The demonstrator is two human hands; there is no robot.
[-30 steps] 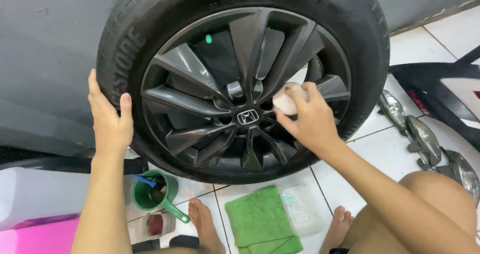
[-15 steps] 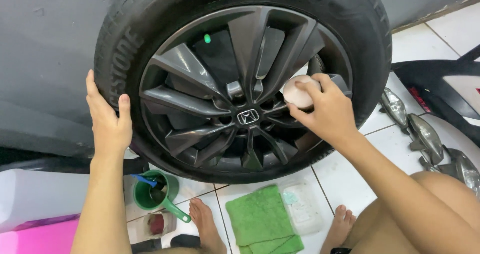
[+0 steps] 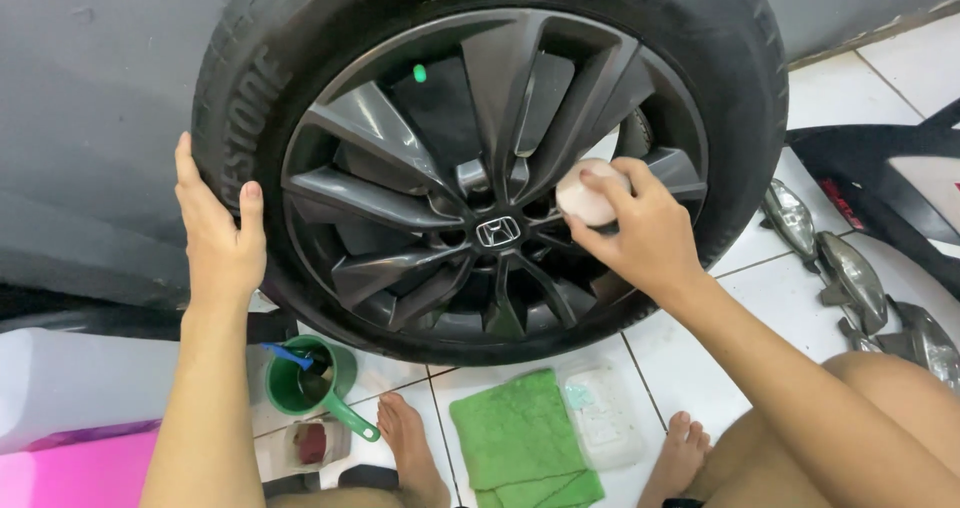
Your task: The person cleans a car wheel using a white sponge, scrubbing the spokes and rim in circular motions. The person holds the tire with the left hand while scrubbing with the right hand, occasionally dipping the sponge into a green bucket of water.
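Here the right hand [image 3: 640, 233] closes its fingers on a pale round pad [image 3: 585, 196], pressed to a dark spoke by the hub of the wheel [image 3: 495, 173]. The left hand [image 3: 218, 233] lies open and flat on the tyre [image 3: 235, 98], holding nothing. The spokes look evenly dull, so how much is already rubbed cannot be told. On the floor, a green cup [image 3: 305, 378] holds a blue-handled brush; a clear tray [image 3: 605, 418] beside the green cloth [image 3: 515, 438] shows a bluish smear.

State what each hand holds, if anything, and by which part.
The right hand grips a pale round pad by its back and edge, pressed against the rim. The left hand holds nothing; it rests flat on the tyre.
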